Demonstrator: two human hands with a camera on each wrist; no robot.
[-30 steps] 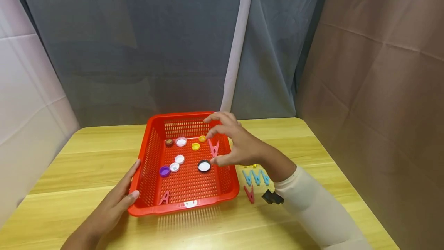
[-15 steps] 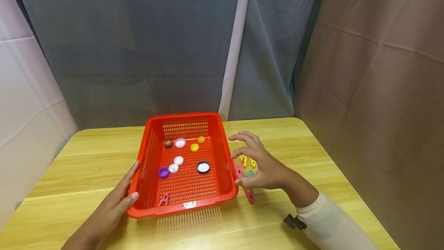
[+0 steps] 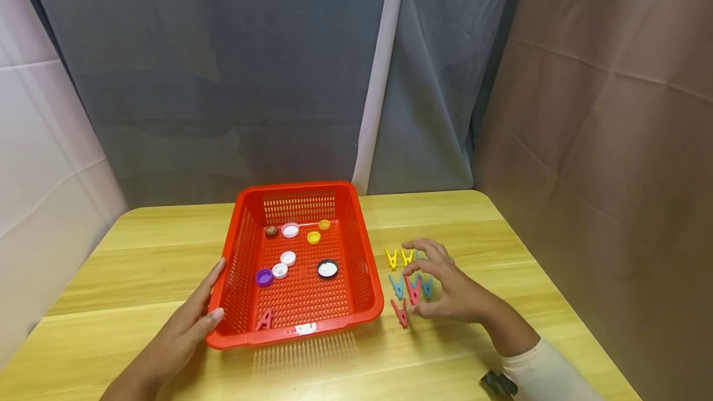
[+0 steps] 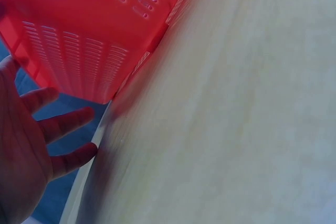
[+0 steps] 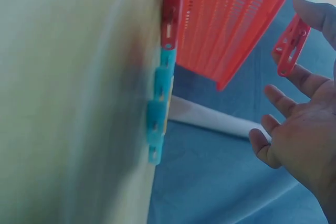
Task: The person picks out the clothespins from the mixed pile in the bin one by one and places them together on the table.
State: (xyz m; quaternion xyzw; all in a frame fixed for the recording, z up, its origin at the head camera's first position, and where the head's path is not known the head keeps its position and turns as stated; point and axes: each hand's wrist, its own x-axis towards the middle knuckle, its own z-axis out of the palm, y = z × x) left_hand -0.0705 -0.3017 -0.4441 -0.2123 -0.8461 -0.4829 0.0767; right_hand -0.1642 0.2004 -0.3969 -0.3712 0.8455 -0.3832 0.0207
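In the head view my right hand (image 3: 453,286) pinches a red clothespin (image 3: 413,291) between thumb and index finger, over a group of clothespins right of the basket. The right wrist view shows this pinched clothespin (image 5: 292,44) held off the table, the other fingers spread. Below the hand lie blue clothespins (image 3: 397,286), yellow clothespins (image 3: 392,258) and another red clothespin (image 3: 399,312). My left hand (image 3: 177,333) rests against the left side of a red plastic basket (image 3: 301,331), thumb at the front corner. Its fingers look straight and spread in the left wrist view.
Inside the basket are several bottle caps, among them a purple cap (image 3: 264,276) and a black-rimmed cap (image 3: 327,268), plus a red clothespin (image 3: 265,319) near the front wall. Curtains (image 3: 250,79) stand behind the wooden table (image 3: 139,252) and at both sides.
My right hand has moved from over the basket to the right, carrying the red clothespin out over the clothespins on the table. My left hand has stayed at the basket.
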